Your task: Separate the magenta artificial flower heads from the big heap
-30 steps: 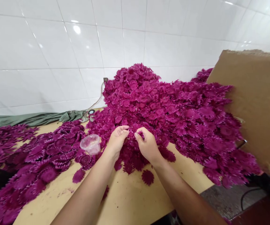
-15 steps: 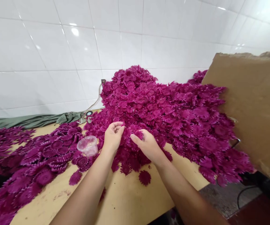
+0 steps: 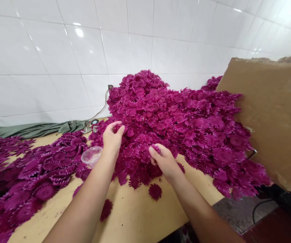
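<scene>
Beside the flower heap [image 3: 147, 111], a clear cup [image 3: 91, 156]

Its contents are too faint to tell. Before the heap, the right hand [image 3: 165, 162] pinches a magenta flower [image 3: 156, 148]; the left hand [image 3: 112, 139] curls narrowly, whether holding one I cannot tell.

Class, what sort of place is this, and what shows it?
Probably an indoor workspace, perhaps a small workshop: a big heap of purple flower-shaped pieces lies on a worktable, a cardboard panel stands at the right, and white wall tiles rise behind.
</scene>
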